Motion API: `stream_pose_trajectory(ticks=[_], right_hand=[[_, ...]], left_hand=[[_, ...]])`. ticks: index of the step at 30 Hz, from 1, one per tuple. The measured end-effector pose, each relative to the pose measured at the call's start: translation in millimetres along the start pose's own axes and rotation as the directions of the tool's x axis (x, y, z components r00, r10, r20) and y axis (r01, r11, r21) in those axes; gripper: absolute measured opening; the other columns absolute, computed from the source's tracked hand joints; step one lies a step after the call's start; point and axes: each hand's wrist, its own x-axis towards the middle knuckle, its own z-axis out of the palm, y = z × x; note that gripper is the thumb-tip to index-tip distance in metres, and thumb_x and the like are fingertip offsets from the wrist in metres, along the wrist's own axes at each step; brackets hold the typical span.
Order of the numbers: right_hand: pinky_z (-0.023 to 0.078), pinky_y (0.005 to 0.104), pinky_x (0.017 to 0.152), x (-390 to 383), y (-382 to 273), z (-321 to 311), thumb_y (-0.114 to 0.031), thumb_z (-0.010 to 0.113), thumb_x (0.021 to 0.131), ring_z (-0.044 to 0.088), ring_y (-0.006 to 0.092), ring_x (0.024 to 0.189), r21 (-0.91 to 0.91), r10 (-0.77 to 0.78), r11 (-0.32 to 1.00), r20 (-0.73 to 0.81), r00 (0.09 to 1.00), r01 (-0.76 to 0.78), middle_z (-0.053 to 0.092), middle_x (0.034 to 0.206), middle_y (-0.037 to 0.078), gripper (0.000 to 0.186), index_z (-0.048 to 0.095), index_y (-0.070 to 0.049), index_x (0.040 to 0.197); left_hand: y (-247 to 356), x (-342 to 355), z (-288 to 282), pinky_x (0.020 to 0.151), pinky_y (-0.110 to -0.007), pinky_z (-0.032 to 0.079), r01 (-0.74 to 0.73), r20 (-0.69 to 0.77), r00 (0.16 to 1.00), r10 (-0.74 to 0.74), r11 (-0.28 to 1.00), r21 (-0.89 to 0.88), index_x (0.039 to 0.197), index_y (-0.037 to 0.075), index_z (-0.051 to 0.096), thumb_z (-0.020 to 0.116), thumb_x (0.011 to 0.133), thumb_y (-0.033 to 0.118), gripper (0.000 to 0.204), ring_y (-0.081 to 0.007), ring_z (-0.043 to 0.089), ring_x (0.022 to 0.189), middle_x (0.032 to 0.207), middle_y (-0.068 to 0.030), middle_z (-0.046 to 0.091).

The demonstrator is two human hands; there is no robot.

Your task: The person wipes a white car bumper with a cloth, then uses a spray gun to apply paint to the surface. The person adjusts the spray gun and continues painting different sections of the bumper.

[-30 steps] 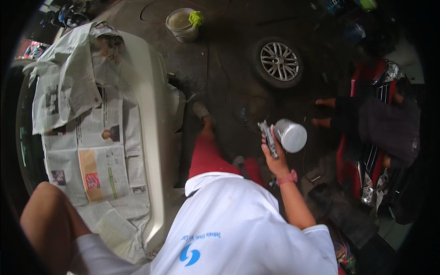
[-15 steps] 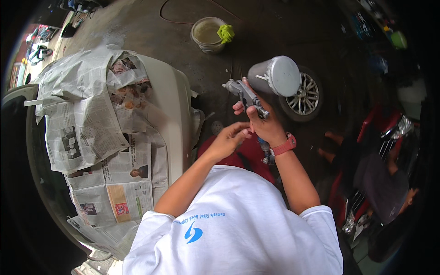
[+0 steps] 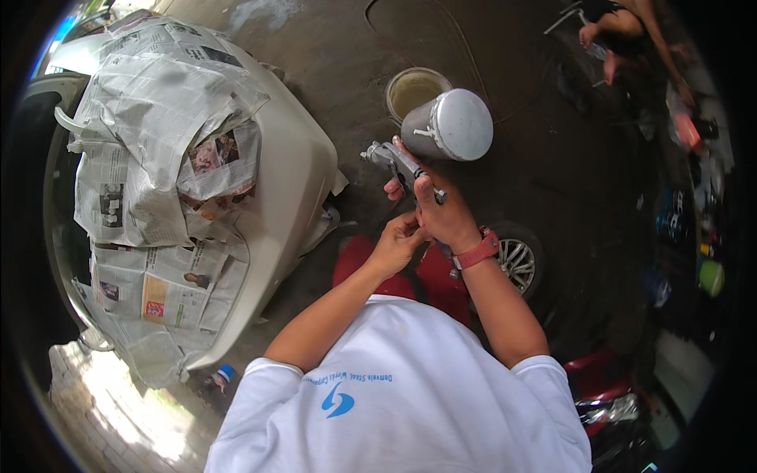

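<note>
A paint spray gun point(image 3: 404, 164) with a large grey metal cup point(image 3: 465, 124) is in my right hand point(image 3: 445, 213), whose fingers wrap round its grip. The cup tilts out to the right, and the nozzle points left. Close below, my left hand point(image 3: 398, 246) has its thumb and fingers pinched together against the base of the right hand, near the bottom of the grip. What those fingertips hold, if anything, is hidden. A red watch point(image 3: 479, 249) is on my right wrist.
Newspaper point(image 3: 165, 142) masks much of a pale car body point(image 3: 292, 158) on the left. Partly behind the cup stands a bucket point(image 3: 410, 85), with a hose point(image 3: 465, 47) on the floor beyond. A wheel point(image 3: 516, 264) lies by my right forearm. Another person's bare foot point(image 3: 590, 34) shows far right.
My view has turned to the right, so the car and wheel sit differently in it. The left hand's fingers have drawn together at the grip's base. The spray gun stays in my right hand.
</note>
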Motion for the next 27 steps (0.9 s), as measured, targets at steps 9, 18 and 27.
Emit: stream_pose_trajectory(ticks=[9,18,27], right_hand=[[0.059,0.0397,0.097,166,-52,-53,-0.053,0.06,0.115,0.078,0.0246,0.099,-0.078,-0.308,0.93,0.365,0.878,0.359,0.082,0.109,0.016,0.062,0.063,-0.01,0.16],[0.06,0.0489,0.083,225,-46,2,-0.052,0.075,0.104,0.075,0.0441,0.092,-0.088,-0.291,0.852,0.74,0.607,0.516,0.079,0.103,0.021,0.048,0.079,-0.006,0.119],[0.06,0.0492,0.087,206,168,-32,-0.044,0.079,0.102,0.075,0.0451,0.098,-0.305,0.002,0.903,0.706,0.708,0.301,0.079,0.108,0.02,0.044,0.078,-0.007,0.126]], left_hand=[[35,121,53,0.113,-0.037,0.053,-0.406,-0.521,0.814,0.257,0.893,-0.193,0.153,0.004,0.063,0.063,0.118,0.021,0.04,-0.0208,0.068,0.13,0.138,-0.011,0.072],[-110,11,-39,0.109,-0.053,0.056,0.55,-0.487,0.834,-0.258,0.334,0.766,0.137,0.009,0.074,0.082,0.097,0.05,0.058,-0.0408,0.069,0.13,0.138,-0.0214,0.072],[-169,-71,-51,0.096,-0.041,0.06,0.59,0.243,0.661,-0.71,0.692,0.416,0.107,0.009,0.086,0.066,0.088,0.002,0.028,-0.0288,0.079,0.105,0.107,-0.0122,0.084]])
